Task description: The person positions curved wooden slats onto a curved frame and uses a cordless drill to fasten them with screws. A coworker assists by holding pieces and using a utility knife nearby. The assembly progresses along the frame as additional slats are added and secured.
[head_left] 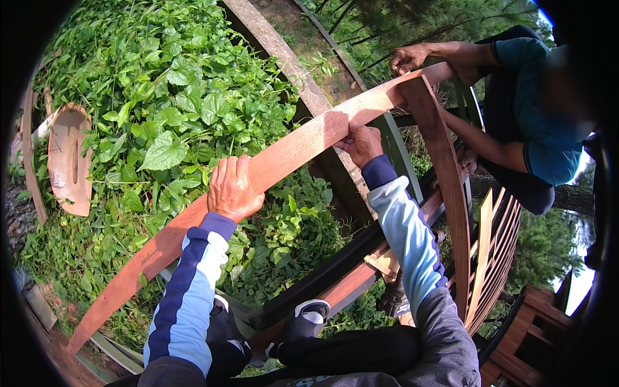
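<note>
A long reddish-brown wooden plank (300, 143) runs from the lower left up to the upper right. My left hand (233, 189) is wrapped over it near its middle, with the fingers across its upper edge. Farther along, my right hand (364, 145) is closed on the plank's lower edge, thumb against its face. Close to the far end, a second reddish plank (445, 174) meets the first and runs down toward me. A person in a teal shirt (548, 151) sits at the right. One of that person's hands (411, 58) is just above the first plank's far end.
Leafy vines (155, 109) cover the ground below, beside a concrete ledge (271, 48). Green metal beams (396, 151) and a red-brown rail (348, 287) pass beneath the planks. Wooden slats (493, 251) stand at the right. My shoe (309, 316) is near the rail.
</note>
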`<move>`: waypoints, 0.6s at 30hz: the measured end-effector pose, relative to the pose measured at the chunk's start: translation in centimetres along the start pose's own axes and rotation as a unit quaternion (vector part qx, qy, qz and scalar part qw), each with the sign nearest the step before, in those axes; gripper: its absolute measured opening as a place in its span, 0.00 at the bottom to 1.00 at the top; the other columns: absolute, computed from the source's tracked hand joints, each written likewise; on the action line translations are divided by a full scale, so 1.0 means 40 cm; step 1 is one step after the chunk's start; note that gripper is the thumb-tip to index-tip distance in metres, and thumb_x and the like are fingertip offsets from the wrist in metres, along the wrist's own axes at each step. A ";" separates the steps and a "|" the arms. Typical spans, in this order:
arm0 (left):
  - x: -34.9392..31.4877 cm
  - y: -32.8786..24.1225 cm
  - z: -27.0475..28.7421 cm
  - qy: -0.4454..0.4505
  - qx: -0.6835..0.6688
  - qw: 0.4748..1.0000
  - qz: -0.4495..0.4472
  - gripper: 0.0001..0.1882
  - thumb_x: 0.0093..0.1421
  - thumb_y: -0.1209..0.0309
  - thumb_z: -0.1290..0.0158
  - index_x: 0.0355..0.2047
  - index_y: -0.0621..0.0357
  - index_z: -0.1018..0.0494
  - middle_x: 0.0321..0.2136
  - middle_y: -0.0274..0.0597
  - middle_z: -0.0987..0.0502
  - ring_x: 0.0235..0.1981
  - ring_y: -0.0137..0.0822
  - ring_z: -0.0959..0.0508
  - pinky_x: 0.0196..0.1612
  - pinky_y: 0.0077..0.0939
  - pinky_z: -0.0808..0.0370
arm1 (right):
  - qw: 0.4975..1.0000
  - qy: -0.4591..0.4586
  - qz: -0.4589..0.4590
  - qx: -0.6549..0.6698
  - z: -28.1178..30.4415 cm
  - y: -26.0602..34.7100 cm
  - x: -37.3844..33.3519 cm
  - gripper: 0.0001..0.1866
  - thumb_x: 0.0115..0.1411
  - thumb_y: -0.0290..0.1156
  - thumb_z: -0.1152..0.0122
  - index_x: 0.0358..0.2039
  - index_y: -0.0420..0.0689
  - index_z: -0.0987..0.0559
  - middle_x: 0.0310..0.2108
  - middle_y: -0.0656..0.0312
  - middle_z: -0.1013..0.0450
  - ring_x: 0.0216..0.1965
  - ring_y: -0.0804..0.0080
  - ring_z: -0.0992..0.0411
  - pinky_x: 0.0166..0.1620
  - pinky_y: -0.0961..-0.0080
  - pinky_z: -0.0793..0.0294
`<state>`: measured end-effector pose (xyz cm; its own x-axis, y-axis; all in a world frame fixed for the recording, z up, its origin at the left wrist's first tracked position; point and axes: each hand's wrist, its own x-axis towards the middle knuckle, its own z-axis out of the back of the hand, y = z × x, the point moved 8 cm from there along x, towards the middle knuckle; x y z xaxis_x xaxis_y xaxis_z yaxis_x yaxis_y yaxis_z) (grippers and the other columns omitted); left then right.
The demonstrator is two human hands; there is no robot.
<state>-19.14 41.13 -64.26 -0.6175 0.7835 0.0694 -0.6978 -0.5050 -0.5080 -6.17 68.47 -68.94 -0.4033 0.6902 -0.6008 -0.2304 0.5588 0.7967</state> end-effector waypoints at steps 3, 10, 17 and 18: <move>0.002 -0.004 0.006 -0.009 -0.001 1.000 -0.003 0.34 0.34 0.68 0.35 0.45 0.64 0.31 0.37 0.49 0.29 0.42 0.49 0.28 0.49 0.40 0.30 | 1.000 0.017 0.003 -0.009 -0.001 -0.004 0.005 0.13 0.64 0.28 0.53 0.40 0.29 0.29 0.33 0.48 0.24 0.29 0.59 0.21 0.33 0.62 0.18; 0.003 0.001 0.009 -0.031 -0.016 0.999 -0.002 0.34 0.33 0.68 0.35 0.44 0.64 0.31 0.37 0.48 0.28 0.42 0.50 0.28 0.50 0.40 0.30 | 0.810 -0.020 0.097 -0.578 0.015 0.141 -0.017 0.16 0.67 0.39 0.50 0.33 0.38 0.23 0.22 0.55 0.25 0.22 0.65 0.23 0.28 0.70 0.20; 0.003 -0.001 0.000 -0.002 0.007 1.000 0.015 0.34 0.34 0.66 0.36 0.45 0.61 0.31 0.37 0.46 0.29 0.43 0.47 0.29 0.49 0.39 0.31 | 0.525 0.147 0.561 -0.623 -0.280 0.123 -0.111 0.13 0.62 0.40 0.46 0.29 0.44 0.23 0.29 0.54 0.27 0.36 0.56 0.29 0.41 0.61 0.30; 0.005 0.000 0.001 0.001 0.012 1.000 0.020 0.34 0.34 0.66 0.35 0.45 0.61 0.31 0.37 0.46 0.29 0.43 0.47 0.29 0.49 0.39 0.31 | 0.534 0.153 0.519 -0.649 -0.286 0.095 -0.090 0.11 0.62 0.38 0.46 0.30 0.45 0.22 0.27 0.56 0.28 0.34 0.55 0.30 0.41 0.63 0.30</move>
<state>-19.26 41.26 -64.19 -0.6442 0.7633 0.0487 -0.6816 -0.5440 -0.4894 -15.72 62.87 -62.98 -0.9909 0.0998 0.0900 -0.0820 -0.9795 0.1838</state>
